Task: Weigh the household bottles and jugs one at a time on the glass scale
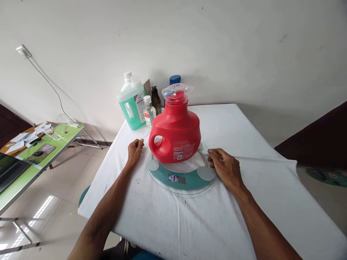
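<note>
Nearest to the camera, two bare forearms reach forward over the front edge of the worktop (271, 202), which is covered with a white cloth; the wide front part of the cloth lies free. The left hand (135, 150) rests on the cloth just beside the left rim of the scale, its fingers (139, 143) curled loosely and gripping nothing. The right hand (226, 167) lies flat at the right rim of the scale, its fingers (214, 156) spread and relaxed, touching or almost touching the glass edge; it holds nothing. Between the two hands sits one round glass scale (181, 179), with a lit display in front and round metal pads near its rim. On it stands one red jug (175, 134), upright, handle turned to the left, with a clear cap on top. The right half of the worktop is open up to its right edge and back edge. Behind the jug, at the back left corner near the wall, stands a tight group: one big green bottle (132, 104), one small clear bottle (148, 111), one dark bottle (156, 100) and one blue cap (175, 79) partly hidden. Far to the left, well apart across open floor, is one green table (18, 180) with papers and a laptop.
</note>
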Tool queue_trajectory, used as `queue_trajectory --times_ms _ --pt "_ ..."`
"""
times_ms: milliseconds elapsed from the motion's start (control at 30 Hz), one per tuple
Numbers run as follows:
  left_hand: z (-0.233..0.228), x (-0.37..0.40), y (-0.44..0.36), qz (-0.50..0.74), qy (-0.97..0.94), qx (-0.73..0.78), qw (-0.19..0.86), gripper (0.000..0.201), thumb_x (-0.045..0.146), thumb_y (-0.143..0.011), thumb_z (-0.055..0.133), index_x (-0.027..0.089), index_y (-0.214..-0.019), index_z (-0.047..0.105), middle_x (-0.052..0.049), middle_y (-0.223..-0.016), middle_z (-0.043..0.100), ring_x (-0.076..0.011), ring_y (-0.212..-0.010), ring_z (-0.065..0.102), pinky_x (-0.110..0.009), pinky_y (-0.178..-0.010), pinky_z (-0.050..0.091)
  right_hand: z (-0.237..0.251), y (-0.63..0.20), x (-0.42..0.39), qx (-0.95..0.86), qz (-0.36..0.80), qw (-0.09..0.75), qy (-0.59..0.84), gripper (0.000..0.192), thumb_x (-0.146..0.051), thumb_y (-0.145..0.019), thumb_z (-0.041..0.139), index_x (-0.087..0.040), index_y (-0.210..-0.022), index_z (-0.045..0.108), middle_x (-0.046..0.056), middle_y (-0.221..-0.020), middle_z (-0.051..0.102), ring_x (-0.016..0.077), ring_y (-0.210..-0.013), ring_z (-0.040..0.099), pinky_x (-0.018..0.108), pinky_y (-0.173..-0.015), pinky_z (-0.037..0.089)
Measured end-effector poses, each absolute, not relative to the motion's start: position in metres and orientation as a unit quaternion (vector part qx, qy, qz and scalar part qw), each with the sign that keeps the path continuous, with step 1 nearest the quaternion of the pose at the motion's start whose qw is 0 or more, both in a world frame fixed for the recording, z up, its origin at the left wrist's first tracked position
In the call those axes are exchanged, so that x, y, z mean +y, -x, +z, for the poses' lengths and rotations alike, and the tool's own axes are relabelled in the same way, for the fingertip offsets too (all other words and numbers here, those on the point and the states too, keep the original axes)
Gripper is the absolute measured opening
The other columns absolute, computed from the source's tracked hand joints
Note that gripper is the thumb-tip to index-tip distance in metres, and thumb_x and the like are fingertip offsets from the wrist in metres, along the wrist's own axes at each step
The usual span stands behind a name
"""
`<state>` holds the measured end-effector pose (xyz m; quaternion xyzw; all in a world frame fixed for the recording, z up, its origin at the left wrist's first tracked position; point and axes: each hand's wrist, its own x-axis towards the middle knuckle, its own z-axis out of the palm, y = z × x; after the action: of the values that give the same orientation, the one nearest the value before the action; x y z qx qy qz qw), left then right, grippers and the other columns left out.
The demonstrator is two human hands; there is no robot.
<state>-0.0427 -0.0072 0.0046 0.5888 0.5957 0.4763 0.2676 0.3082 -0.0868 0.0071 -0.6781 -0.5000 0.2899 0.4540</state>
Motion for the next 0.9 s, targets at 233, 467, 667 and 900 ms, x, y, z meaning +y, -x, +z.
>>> queue_trajectory --times_ms 233,467,667,900 --pt "0.003 -0.006 0.045 0.483 -0.573 0.600 0.279 0.052 0.065 -0.095 0.055 0.022 -0.067 0.055 0.001 -0.063 0.053 -0.0141 -0.058 0.045 -0.030 -0.060 0.037 0.005 -0.309 -0.084 -0.503 0.290 0.456 0.674 0.037 -0.060 -0.088 0.053 -0.026 -0.086 0.067 0.002 -0.070 0.070 0.0195 -0.058 0.063 0.034 -0.066 0.050" --pt "0.011 -0.009 0.043 0.525 -0.540 0.582 0.307 0.057 0.073 -0.093 0.060 0.021 -0.068 0.060 0.002 -0.059 0.049 -0.0134 -0.056 0.043 -0.030 -0.058 0.039 0.003 -0.311 -0.083 -0.517 0.286 0.468 0.658 0.038 -0.061 -0.087 0.053 -0.025 -0.085 0.066 0.002 -0.068 0.070 0.0199 -0.057 0.063 0.035 -0.066 0.050" --pt "0.015 -0.011 0.041 0.535 -0.533 0.583 0.301 0.061 0.077 -0.093 0.057 0.021 -0.070 0.060 0.002 -0.058 0.048 -0.0137 -0.056 0.044 -0.030 -0.058 0.039 0.002 -0.311 -0.083 -0.523 0.278 0.465 0.659 0.037 -0.060 -0.089 0.052 -0.026 -0.084 0.066 0.002 -0.068 0.071 0.0207 -0.056 0.064 0.036 -0.069 0.052" --pt "0.012 -0.011 0.042 0.531 -0.534 0.585 0.302 0.057 0.072 -0.095 0.058 0.020 -0.070 0.061 0.002 -0.060 0.049 -0.0136 -0.058 0.044 -0.030 -0.061 0.039 0.002 -0.311 -0.083 -0.516 0.288 0.464 0.659 0.038 -0.060 -0.089 0.052 -0.025 -0.085 0.066 0.003 -0.069 0.070 0.0208 -0.058 0.065 0.037 -0.071 0.053"
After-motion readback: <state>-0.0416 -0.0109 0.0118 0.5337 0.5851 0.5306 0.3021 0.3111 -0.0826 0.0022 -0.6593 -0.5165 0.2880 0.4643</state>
